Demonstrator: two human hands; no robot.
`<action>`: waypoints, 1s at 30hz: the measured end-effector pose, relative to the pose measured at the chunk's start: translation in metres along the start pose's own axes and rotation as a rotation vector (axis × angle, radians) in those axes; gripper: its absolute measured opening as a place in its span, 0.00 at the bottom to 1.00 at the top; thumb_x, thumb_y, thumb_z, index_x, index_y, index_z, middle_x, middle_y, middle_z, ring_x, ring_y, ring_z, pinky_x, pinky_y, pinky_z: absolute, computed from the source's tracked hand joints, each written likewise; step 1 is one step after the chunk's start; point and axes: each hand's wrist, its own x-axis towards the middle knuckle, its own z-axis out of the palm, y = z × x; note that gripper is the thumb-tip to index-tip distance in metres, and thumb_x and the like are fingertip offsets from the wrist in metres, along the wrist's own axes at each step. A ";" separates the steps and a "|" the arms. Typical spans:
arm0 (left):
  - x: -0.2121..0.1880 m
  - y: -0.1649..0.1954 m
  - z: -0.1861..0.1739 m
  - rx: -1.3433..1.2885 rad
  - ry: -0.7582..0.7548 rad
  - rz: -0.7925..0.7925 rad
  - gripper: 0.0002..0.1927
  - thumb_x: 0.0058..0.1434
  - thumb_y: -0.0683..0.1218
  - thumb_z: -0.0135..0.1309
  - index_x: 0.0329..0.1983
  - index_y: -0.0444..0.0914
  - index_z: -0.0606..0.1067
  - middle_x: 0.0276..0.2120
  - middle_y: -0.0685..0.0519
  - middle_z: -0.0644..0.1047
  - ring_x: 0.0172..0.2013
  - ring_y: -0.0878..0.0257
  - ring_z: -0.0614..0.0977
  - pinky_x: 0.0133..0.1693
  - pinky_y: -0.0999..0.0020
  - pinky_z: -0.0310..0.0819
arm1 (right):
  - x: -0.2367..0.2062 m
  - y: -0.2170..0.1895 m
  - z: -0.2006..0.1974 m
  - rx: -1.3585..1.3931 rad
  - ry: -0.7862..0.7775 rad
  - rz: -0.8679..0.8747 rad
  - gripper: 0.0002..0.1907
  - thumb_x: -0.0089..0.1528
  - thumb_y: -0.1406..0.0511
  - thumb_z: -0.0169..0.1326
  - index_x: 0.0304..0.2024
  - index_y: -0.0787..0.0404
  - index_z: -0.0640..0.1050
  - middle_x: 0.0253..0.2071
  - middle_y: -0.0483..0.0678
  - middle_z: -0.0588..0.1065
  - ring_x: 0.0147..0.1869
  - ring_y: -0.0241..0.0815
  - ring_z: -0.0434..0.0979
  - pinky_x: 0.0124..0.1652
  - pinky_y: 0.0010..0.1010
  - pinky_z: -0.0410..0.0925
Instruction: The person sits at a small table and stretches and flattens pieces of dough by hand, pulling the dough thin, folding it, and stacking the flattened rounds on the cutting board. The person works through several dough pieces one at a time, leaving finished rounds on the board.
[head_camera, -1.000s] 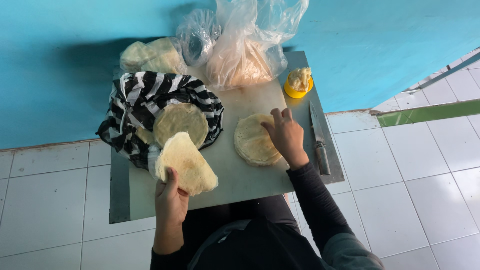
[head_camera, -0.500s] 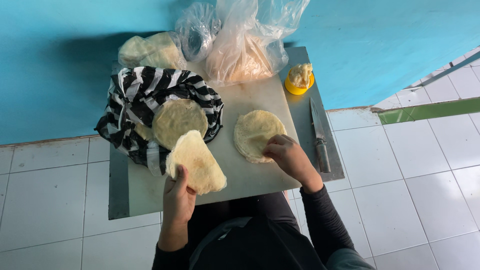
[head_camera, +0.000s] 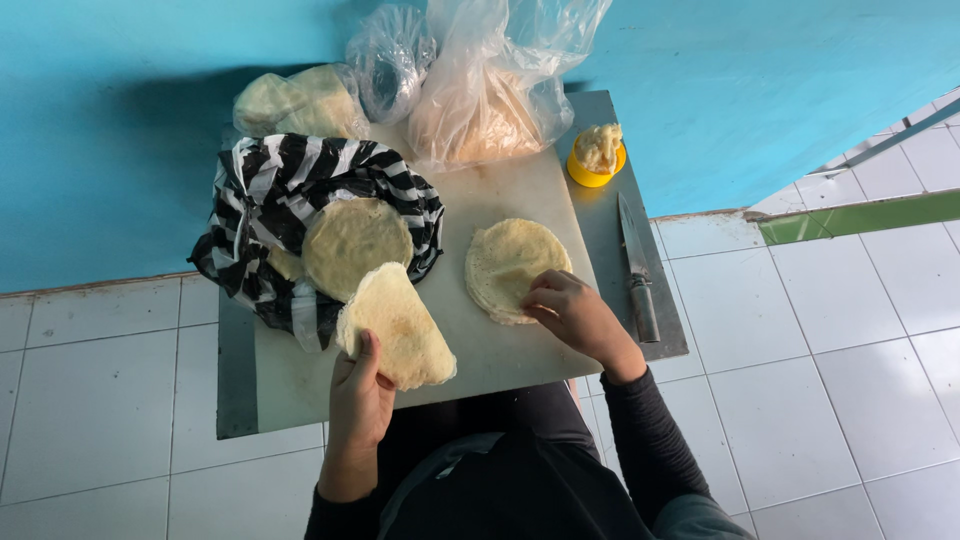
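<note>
My left hand (head_camera: 361, 396) holds up a folded pale flatbread (head_camera: 395, 327) over the front of the white board (head_camera: 500, 350). My right hand (head_camera: 574, 312) rests its fingers on the near edge of a round flatbread (head_camera: 510, 262) lying flat on the board. Another round flatbread (head_camera: 352, 242) lies on a black-and-white striped bag (head_camera: 290, 190) at the left.
Clear plastic bags (head_camera: 480, 90) with more bread stand at the back against the blue wall. A yellow cup of pale filling (head_camera: 598, 155) and a knife (head_camera: 636, 265) sit on the grey table's right side (head_camera: 600, 230). White floor tiles surround the table.
My right hand slid from the far side of the flat bread back to its near edge. My left hand kept hold of the folded bread, shifting slightly.
</note>
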 end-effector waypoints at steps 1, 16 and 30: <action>0.000 0.000 0.000 -0.002 -0.002 0.002 0.30 0.71 0.53 0.47 0.69 0.31 0.62 0.60 0.46 0.72 0.58 0.58 0.76 0.54 0.58 0.75 | 0.000 0.000 0.000 -0.004 -0.002 -0.008 0.04 0.58 0.68 0.61 0.36 0.58 0.82 0.40 0.45 0.76 0.45 0.45 0.78 0.43 0.35 0.72; 0.003 -0.009 0.001 -0.040 0.004 -0.007 0.29 0.70 0.53 0.48 0.67 0.31 0.64 0.58 0.46 0.74 0.57 0.57 0.78 0.55 0.57 0.76 | -0.004 -0.010 -0.004 -0.055 0.023 -0.073 0.07 0.58 0.67 0.61 0.38 0.61 0.79 0.43 0.48 0.76 0.48 0.49 0.77 0.46 0.37 0.71; 0.015 -0.051 0.062 -0.146 -0.063 -0.127 0.32 0.66 0.64 0.31 0.63 0.42 0.69 0.51 0.53 0.79 0.50 0.65 0.80 0.53 0.66 0.73 | 0.007 -0.075 0.062 0.455 0.259 0.156 0.23 0.52 0.69 0.70 0.46 0.63 0.74 0.41 0.47 0.73 0.42 0.37 0.73 0.42 0.28 0.70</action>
